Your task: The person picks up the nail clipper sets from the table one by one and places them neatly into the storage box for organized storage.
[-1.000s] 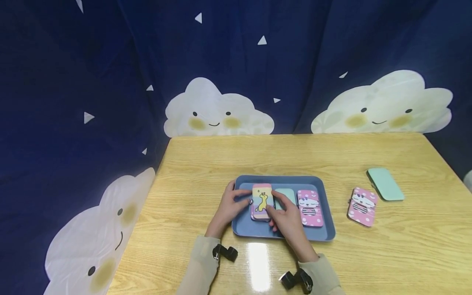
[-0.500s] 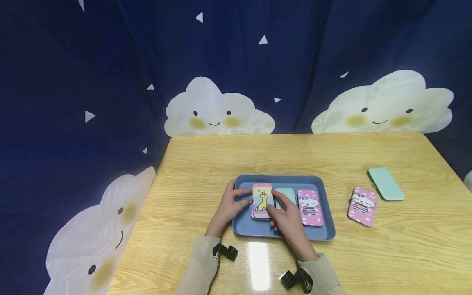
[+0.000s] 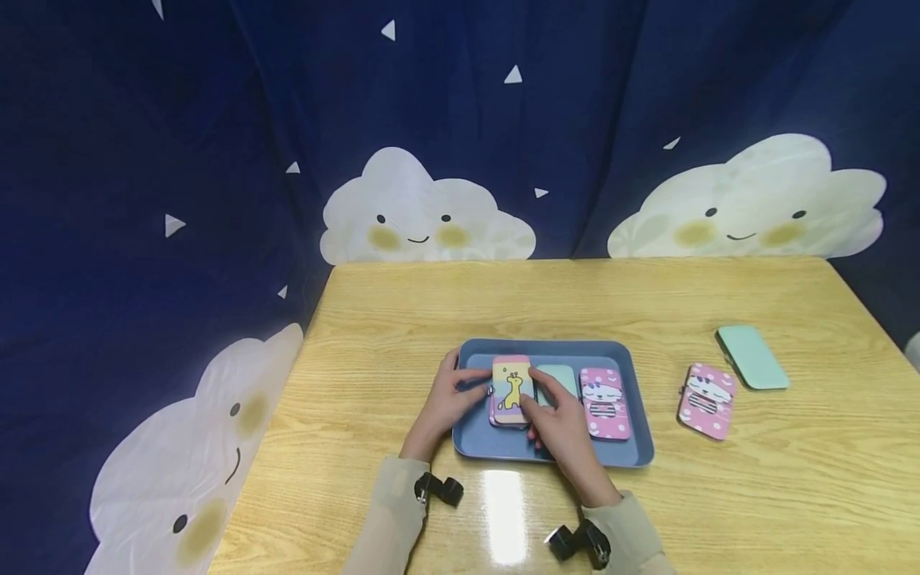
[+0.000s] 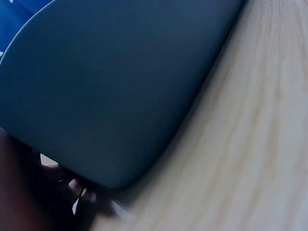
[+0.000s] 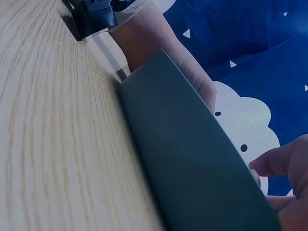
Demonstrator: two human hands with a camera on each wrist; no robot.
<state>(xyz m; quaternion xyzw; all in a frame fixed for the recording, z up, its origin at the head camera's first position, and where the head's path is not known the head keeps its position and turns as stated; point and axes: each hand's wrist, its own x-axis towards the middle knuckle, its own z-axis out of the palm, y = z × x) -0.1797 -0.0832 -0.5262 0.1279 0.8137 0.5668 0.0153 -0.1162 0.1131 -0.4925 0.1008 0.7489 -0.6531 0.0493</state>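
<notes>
1. Two bare hands meet at one flat, rounded-corner rectangular case (image 3: 512, 387), striped pink, yellow and lilac, with a yellow giraffe on its face and a small metal catch at its left edge.
2. The right hand (image 3: 564, 431) grips it: thumb over the near right part of the face, index finger at the far right corner.
3. The left hand (image 3: 446, 403) touches the left edge, thumb by the catch, index finger a little farther back; I cannot tell whether these fingertips pinch it.
4. The case sits between the hands, right of the left one, and left and to the far side of the right palm. Its long axis runs near to far; both hands reach it, so neither is nearer.
5. It is in the left part of a blue-grey rectangular tray (image 3: 477, 443), whose outer wall fills much of both wrist views.
6. Just right of it lies a mint-green case (image 3: 562, 373), partly hidden by the right hand, then a pink case with a white cat (image 3: 605, 399).
7. Right of the tray, on the wooden table (image 3: 388, 311), lie a second pink cat case (image 3: 707, 402) and, farther back, a second mint-green case (image 3: 752, 357).
</notes>
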